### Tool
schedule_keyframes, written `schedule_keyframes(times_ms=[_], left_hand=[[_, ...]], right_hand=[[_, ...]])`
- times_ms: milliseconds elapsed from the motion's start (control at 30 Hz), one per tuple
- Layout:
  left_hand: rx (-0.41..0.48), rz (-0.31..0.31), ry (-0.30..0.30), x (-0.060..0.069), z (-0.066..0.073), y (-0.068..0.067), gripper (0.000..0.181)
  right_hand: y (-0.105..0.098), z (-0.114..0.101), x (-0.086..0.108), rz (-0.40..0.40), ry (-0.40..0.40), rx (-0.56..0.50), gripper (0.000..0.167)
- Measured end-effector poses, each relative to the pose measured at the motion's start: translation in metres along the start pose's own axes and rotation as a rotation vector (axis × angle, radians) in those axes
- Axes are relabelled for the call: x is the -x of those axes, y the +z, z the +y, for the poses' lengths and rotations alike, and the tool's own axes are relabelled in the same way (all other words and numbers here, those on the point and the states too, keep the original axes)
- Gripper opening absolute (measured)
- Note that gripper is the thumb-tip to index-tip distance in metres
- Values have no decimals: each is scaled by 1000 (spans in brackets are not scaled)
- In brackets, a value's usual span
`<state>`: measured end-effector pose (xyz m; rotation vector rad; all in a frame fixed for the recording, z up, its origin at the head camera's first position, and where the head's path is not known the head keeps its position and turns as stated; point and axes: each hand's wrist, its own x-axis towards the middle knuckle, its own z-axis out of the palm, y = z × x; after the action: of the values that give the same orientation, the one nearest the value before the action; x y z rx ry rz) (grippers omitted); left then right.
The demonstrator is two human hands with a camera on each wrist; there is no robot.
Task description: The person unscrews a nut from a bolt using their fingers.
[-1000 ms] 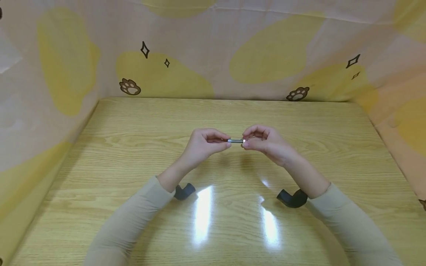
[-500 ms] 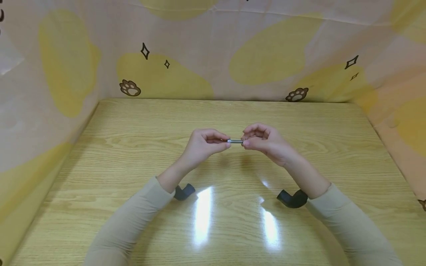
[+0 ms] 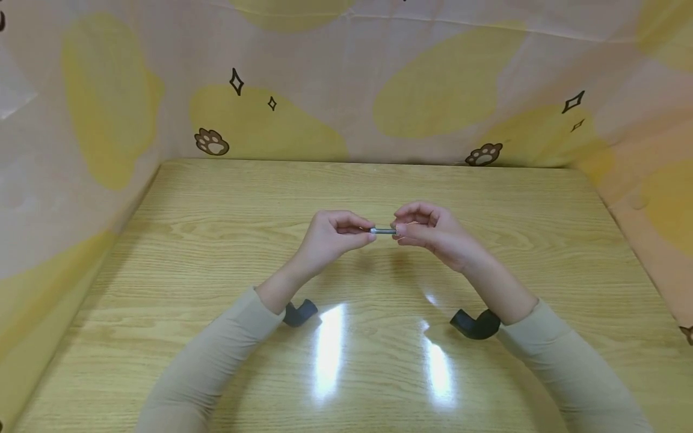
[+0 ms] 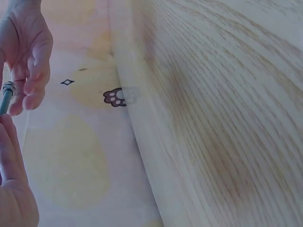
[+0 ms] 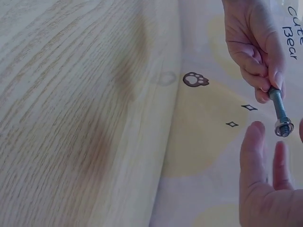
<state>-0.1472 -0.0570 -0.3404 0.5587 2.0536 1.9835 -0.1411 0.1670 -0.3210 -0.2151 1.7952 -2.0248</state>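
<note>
My left hand [image 3: 332,234] pinches one end of a metal bolt [image 3: 384,231] between thumb and fingers, above the table. In the right wrist view the bolt [image 5: 279,106] points away from the left fingertips [image 5: 274,82], its thread bare along the middle. A shiny nut [image 5: 284,127] sits near the bolt's free end, a little thread showing past it. My right hand [image 3: 430,231] is around that end, thumb and fingers spread. In the right wrist view, gaps show between its fingers [image 5: 255,151] and the nut. The head view hides the nut behind the right thumb.
Below the hands lies a wood-grain table [image 3: 271,192]. A patterned cloth [image 3: 346,78] with paw prints hangs at the back and both sides. A black curved piece [image 3: 476,323] shows by the right sleeve and another black piece [image 3: 301,312] by the left one.
The right thumb and fingers have shifted slightly around the bolt's end, the thumb now reaching a little higher. The left hand and the bolt have stayed almost still.
</note>
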Motion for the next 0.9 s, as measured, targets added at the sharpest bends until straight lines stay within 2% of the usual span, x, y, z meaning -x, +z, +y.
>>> schedule_keyframes(times_ms=[100, 200, 433, 667, 900], left_hand=[[-6, 2, 0, 0, 0, 0, 17], [-5, -1, 3, 0, 0, 0, 17], [1, 0, -8, -2, 0, 1, 17], [3, 3, -13, -2, -1, 1, 17], [2, 10, -13, -2, 1, 1, 18]], right_hand=[[1, -1, 0, 11, 39, -3, 7], [2, 0, -1, 6, 55, -4, 10], [-1, 0, 1, -7, -22, -13, 15], [-1, 1, 0, -10, 31, 74, 8], [-2, 0, 0, -9, -1, 79, 11]])
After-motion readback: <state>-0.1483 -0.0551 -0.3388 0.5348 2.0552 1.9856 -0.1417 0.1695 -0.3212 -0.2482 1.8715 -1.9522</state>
